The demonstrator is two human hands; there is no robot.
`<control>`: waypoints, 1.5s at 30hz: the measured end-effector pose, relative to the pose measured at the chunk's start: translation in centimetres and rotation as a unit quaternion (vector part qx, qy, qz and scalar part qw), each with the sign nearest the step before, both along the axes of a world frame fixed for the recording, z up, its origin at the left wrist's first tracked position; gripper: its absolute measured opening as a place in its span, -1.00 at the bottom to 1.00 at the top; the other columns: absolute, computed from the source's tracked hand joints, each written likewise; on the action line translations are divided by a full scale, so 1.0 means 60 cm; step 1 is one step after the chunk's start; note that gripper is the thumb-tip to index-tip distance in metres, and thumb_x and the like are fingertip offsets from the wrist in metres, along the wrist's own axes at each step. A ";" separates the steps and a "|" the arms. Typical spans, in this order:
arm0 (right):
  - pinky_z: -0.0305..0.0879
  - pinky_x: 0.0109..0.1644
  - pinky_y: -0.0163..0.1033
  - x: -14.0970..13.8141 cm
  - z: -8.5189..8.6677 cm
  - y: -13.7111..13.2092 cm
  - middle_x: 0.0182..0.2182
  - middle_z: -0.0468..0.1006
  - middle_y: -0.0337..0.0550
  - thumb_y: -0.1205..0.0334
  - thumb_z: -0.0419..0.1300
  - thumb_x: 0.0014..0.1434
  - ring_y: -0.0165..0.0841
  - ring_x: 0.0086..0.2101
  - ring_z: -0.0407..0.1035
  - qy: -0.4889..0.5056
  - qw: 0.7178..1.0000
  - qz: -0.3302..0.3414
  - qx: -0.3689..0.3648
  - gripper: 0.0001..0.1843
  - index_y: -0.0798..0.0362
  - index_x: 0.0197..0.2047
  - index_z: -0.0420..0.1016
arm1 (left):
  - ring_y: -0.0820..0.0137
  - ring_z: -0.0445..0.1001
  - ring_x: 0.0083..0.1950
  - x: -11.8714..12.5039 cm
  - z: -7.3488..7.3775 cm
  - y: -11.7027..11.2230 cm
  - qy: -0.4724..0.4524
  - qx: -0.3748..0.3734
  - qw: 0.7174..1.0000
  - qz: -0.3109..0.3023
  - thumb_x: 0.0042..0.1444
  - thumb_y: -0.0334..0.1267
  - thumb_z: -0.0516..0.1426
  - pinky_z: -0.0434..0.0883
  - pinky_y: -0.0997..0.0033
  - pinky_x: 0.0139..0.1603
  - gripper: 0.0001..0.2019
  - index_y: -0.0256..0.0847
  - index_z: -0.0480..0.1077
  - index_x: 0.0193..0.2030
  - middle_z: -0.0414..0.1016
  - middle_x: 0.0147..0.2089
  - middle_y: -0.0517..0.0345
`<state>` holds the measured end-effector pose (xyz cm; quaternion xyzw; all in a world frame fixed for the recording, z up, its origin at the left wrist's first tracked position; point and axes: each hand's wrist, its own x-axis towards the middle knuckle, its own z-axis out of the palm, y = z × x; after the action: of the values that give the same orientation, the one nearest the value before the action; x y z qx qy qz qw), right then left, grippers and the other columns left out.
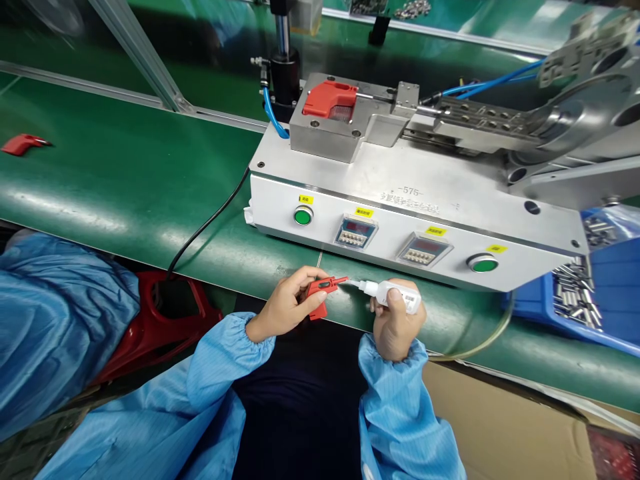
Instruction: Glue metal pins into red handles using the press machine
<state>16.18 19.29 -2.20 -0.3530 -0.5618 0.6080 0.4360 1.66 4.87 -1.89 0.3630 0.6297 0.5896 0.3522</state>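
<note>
Between the thumb and fingers of my left hand (287, 303) is a red plastic handle piece (323, 287), its slim tip pointing right. A thin metal rod (320, 259) shows just above those fingers. My right hand (397, 327) is closed around a small white glue bottle (397, 295), laid nearly level with its narrow nozzle against or very close to the red tip; I cannot tell whether they touch. Both hands are above the front edge of the green bench (280, 263), in front of a white machine (370, 180). Another red handle piece (327, 99) sits in the machine's metal block.
A loose red piece (23, 143) lies on the far left of the bench. At right, a blue bin (620, 287) contains several metal cylinders (575, 293). A black cable (210, 220) hangs over the bench edge. A red stool (150, 327) and a blue-sleeved person (55, 313) are at left.
</note>
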 end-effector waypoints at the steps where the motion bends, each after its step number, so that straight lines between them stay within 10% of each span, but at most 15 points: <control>1: 0.09 -0.57 -0.30 0.000 0.000 0.000 -0.66 0.22 -0.42 -0.23 0.37 0.18 -0.47 -0.67 0.09 -0.002 1.000 -0.001 0.001 -0.54 -0.02 -0.32 0.38 | 0.43 0.45 -0.37 0.000 0.000 0.000 0.000 -0.001 1.000 -0.001 0.36 -0.11 0.22 0.36 0.48 -0.34 -0.71 -0.22 0.46 0.11 0.62 -0.23 0.10; 45: 0.09 -0.54 -0.28 0.006 -0.014 -0.008 -0.64 0.30 -0.40 -0.17 0.36 0.24 -0.46 -0.65 0.15 -0.024 0.998 -0.013 0.060 -0.59 -0.01 -0.30 0.42 | 0.43 0.45 -0.38 0.001 -0.001 -0.001 0.018 -0.006 1.000 0.002 0.39 -0.09 0.21 0.37 0.46 -0.34 -0.71 -0.20 0.46 0.11 0.62 -0.23 0.11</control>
<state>16.56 18.84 -3.06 -0.3481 -0.6025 0.5592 0.4508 1.70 4.80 -1.97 0.3704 0.6404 0.5795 0.3420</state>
